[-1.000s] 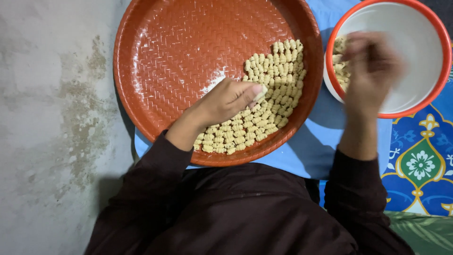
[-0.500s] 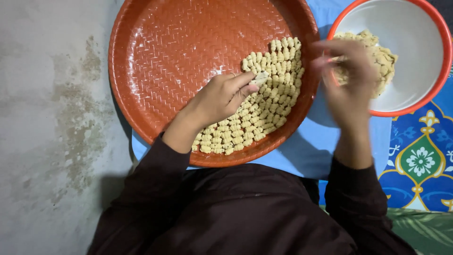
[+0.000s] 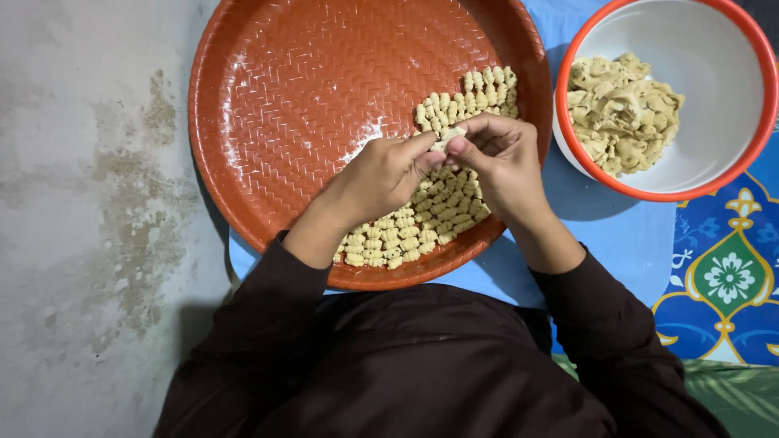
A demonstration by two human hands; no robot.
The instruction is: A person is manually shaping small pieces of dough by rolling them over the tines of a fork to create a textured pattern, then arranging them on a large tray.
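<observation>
Over the right half of the round orange woven-pattern plastic tray (image 3: 268, 105), the left hand (image 3: 381, 174) and right hand (image 3: 499, 158) meet fingertip to fingertip, both pinched narrow on one small pale piece of dough (image 3: 449, 136), held low above the surface; beneath them lie rows of small ridged dough shapes (image 3: 422, 231), packed from the tray's near rim toward its far right edge; just beside the right rim stands a white bowl with a red rim (image 3: 714, 146) holding a lump of pale dough (image 3: 621, 109), within easy reach of the right hand.
</observation>
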